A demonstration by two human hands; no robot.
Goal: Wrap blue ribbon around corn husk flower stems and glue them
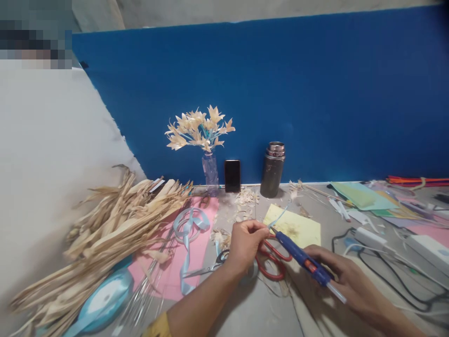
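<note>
My left hand [247, 245] pinches a thin light-blue stem [281, 215] between thumb and fingertips. Its far end points up and right, near a pale husk piece [295, 191]; whether the two are joined is unclear. In my right hand [345, 278] is a blue hot glue gun [296, 252], a clear glue stick [337, 292] jutting from its back. The gun's nozzle is at the stem, close to my left fingertips. Red-handled scissors [272, 272] lie beneath my hands, next to a yellow sheet [310, 230]. Dark-handled scissors [201, 271] are partly hidden by my left forearm.
Dried corn husks [115, 229], blue ribbon [191, 222], a ribbon roll [108, 292] and wires [143, 290] lie left. Behind stand husk flowers [199, 126] in a clear bottle [210, 173], a phone [232, 175] and a flask [272, 171]. Cables [382, 271] run right.
</note>
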